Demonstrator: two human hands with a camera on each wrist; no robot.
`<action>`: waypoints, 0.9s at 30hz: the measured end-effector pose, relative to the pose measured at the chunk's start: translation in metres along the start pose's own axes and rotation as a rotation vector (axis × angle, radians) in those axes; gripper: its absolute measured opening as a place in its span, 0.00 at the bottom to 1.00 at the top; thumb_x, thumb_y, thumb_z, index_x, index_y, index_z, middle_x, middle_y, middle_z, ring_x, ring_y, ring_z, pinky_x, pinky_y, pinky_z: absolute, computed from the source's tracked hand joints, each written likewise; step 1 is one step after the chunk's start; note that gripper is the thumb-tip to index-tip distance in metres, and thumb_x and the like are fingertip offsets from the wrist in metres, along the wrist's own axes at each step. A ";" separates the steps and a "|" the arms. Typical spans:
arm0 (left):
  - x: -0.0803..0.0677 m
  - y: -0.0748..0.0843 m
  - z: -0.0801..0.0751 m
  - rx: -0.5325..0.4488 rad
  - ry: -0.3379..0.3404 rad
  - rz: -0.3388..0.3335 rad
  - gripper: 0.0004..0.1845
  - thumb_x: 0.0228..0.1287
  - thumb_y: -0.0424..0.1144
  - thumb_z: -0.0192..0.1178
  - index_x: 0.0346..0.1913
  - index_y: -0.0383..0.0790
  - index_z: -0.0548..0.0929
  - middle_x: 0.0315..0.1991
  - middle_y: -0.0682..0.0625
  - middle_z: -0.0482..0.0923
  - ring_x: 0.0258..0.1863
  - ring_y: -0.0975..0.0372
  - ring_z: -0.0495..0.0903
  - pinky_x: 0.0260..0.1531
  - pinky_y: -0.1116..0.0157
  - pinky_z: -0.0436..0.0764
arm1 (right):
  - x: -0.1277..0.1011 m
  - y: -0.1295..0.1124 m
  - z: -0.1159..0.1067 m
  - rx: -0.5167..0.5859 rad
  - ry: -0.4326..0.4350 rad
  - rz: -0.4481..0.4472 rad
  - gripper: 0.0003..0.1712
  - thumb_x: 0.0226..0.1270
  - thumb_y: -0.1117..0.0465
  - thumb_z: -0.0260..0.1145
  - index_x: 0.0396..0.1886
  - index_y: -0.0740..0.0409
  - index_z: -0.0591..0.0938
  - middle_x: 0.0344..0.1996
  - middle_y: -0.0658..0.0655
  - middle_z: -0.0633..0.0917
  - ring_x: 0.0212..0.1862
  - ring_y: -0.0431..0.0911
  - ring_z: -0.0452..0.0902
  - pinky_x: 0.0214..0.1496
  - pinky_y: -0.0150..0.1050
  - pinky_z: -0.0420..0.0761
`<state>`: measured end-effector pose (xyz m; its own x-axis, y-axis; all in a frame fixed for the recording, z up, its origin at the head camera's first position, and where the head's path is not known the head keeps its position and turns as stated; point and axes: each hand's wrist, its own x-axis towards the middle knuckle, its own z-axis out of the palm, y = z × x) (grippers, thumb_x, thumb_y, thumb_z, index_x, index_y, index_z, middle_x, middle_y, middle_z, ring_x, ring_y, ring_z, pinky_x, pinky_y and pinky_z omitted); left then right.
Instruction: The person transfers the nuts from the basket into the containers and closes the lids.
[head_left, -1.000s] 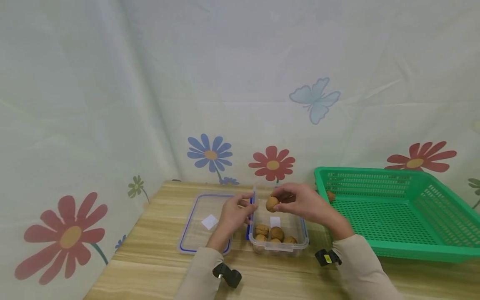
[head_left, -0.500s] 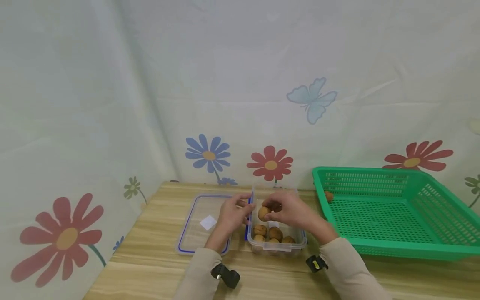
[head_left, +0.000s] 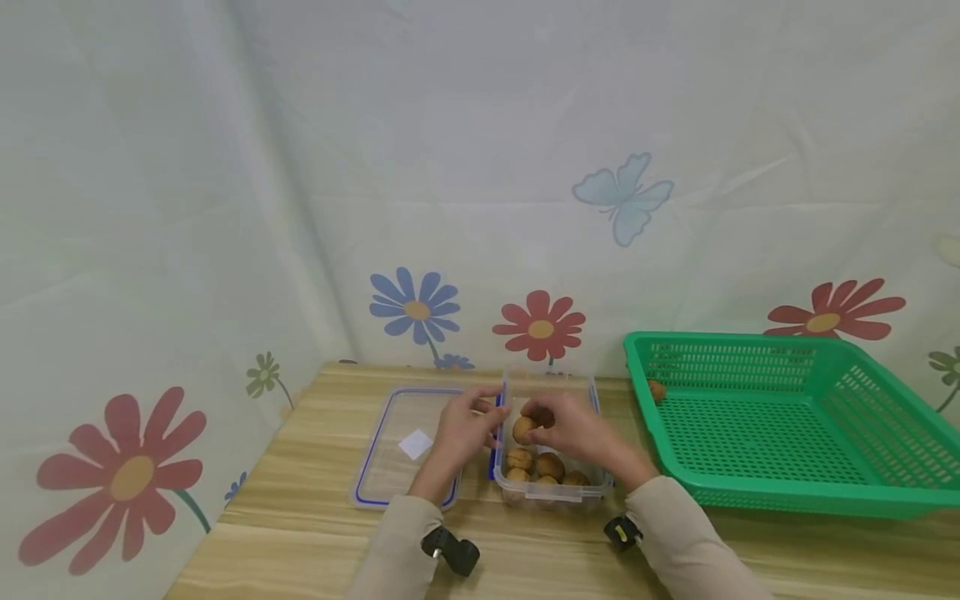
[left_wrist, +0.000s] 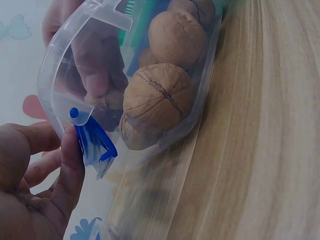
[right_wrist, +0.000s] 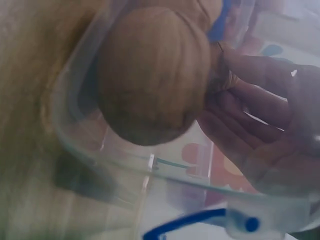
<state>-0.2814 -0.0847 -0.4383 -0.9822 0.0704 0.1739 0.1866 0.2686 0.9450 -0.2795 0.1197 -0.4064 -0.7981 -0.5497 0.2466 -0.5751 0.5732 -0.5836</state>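
My right hand (head_left: 576, 429) reaches down inside a clear plastic food container (head_left: 553, 492), pinching a walnut (head_left: 524, 430) between thumb and fingers. Several other walnuts (left_wrist: 160, 97) lie at the container's near end. Seen through the clear wall in the right wrist view, the right hand (right_wrist: 265, 120) is partly hidden behind a large walnut (right_wrist: 152, 75). At the container's left side, my left hand (head_left: 462, 429) grips the rim. In the left wrist view its thumb and fingers are at the rim beside a blue clip (left_wrist: 95, 140) that hangs down.
A clear lid with a blue seal (head_left: 382, 446) lies flat on the wooden table (head_left: 285, 517), left of the container. On the right stands a green perforated basket (head_left: 765, 442) with a walnut (head_left: 657, 391) by its left wall. A flowered curtain (head_left: 465, 167) hangs behind.
My right hand has moved left and down with the walnut, from above the container to inside it. The left hand has stayed at the rim.
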 end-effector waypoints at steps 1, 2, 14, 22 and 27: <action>0.000 0.000 0.000 0.001 0.001 0.000 0.21 0.75 0.34 0.67 0.66 0.33 0.83 0.42 0.40 0.83 0.26 0.59 0.83 0.24 0.62 0.90 | 0.000 0.000 0.001 -0.007 0.006 0.002 0.12 0.66 0.67 0.78 0.48 0.63 0.88 0.41 0.53 0.89 0.43 0.46 0.86 0.51 0.45 0.91; 0.000 0.001 0.000 0.000 0.001 0.001 0.21 0.75 0.34 0.67 0.66 0.33 0.83 0.42 0.40 0.83 0.26 0.59 0.83 0.24 0.62 0.90 | 0.001 0.001 0.002 -0.011 0.013 0.003 0.12 0.66 0.67 0.78 0.48 0.63 0.88 0.40 0.53 0.89 0.43 0.46 0.86 0.51 0.45 0.91; 0.000 0.000 0.000 -0.003 -0.001 0.007 0.21 0.74 0.34 0.68 0.66 0.32 0.82 0.40 0.40 0.84 0.24 0.59 0.82 0.24 0.62 0.90 | 0.003 0.007 0.013 0.009 0.032 0.042 0.12 0.66 0.66 0.79 0.47 0.62 0.88 0.39 0.52 0.89 0.42 0.46 0.85 0.49 0.45 0.90; 0.000 0.000 0.000 -0.006 0.003 0.008 0.21 0.73 0.32 0.68 0.66 0.32 0.82 0.40 0.40 0.84 0.25 0.60 0.82 0.24 0.62 0.90 | 0.004 0.006 0.015 0.006 0.042 0.056 0.13 0.66 0.64 0.79 0.48 0.63 0.88 0.39 0.53 0.90 0.42 0.45 0.86 0.50 0.46 0.90; 0.000 0.001 0.000 0.000 0.001 0.013 0.21 0.74 0.32 0.67 0.66 0.31 0.82 0.40 0.40 0.84 0.24 0.60 0.82 0.23 0.62 0.90 | 0.005 0.007 0.017 0.013 0.033 0.081 0.14 0.67 0.63 0.79 0.49 0.64 0.88 0.41 0.55 0.90 0.43 0.45 0.86 0.52 0.47 0.90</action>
<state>-0.2809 -0.0846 -0.4370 -0.9798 0.0733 0.1860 0.1990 0.2677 0.9427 -0.2842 0.1111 -0.4226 -0.8476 -0.4812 0.2236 -0.5062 0.6071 -0.6125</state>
